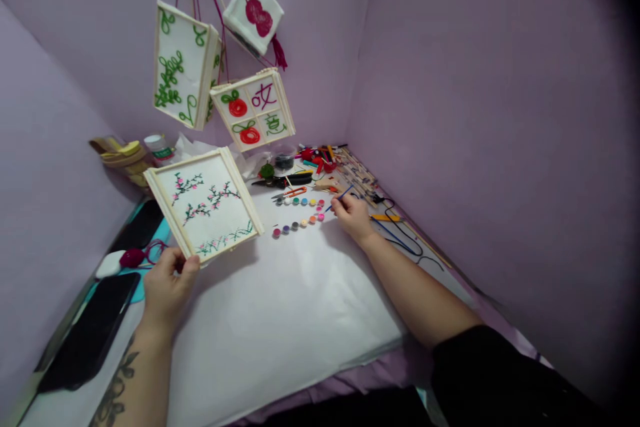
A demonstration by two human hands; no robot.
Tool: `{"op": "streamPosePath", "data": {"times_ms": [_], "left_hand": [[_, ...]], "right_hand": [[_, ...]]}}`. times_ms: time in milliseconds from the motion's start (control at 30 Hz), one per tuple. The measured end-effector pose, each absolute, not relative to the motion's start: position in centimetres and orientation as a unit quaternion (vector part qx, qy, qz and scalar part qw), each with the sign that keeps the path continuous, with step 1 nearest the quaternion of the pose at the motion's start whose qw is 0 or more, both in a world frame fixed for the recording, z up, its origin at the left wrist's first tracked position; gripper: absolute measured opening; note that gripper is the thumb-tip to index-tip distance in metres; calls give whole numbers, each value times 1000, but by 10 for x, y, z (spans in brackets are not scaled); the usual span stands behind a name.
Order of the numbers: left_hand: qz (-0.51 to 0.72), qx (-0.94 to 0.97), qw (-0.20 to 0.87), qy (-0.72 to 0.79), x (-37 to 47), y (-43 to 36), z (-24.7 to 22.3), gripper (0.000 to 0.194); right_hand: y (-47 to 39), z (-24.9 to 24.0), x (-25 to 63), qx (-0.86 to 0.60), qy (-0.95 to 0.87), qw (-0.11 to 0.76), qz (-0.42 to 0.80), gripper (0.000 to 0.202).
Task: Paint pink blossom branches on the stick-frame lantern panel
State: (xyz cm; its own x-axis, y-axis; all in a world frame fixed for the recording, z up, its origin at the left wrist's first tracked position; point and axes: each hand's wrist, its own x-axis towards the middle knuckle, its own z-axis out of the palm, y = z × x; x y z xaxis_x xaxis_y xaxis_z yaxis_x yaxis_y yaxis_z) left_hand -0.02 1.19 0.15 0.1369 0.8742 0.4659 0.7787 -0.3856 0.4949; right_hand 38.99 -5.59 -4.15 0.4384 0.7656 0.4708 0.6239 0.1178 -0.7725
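Left grip (167, 288) pinching lower corner of blossom-painted frame (213, 195), held tilted above white-covered bench (285, 320); right grip (352, 219) pinching thin blue brush (349, 190), lower end just beside paint pots (295, 225).

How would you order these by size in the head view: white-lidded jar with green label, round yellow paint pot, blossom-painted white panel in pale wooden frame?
1. Blossom panel
2. White-lidded jar
3. Yellow paint pot

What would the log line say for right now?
left hand: grips flower-painted frame near a lower corner | right hand: holds thin blue brush beside paint pots | hanging behind: decorated pieces
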Motion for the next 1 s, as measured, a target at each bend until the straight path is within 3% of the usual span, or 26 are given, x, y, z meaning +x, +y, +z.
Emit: {"op": "streamPosePath", "data": {"times_ms": [300,500,567,767,900,1000], "left_hand": [[358,759,66,540,-1,12,2,27],[355,764,74,533,0,10,2,28],[356,764,88,531,0,8,3,28],[358,771,142,507,2,2,4,26],[360,779,142,494,2,1,1,28],[361,781,139,490,1,0,-1,28]], "right_hand": [[-54,-46,390,-650,-494,570,95,22],[-52,-34,407,-550,-268,765,201,25],[-55,-29,415,-492,-233,791,281,26],[-67,-7,401,-433,-276,781,357,27],[-66,26,356,-394,-345,751,402,37],[-58,50,315,-363,-411,712,439,32]]}}
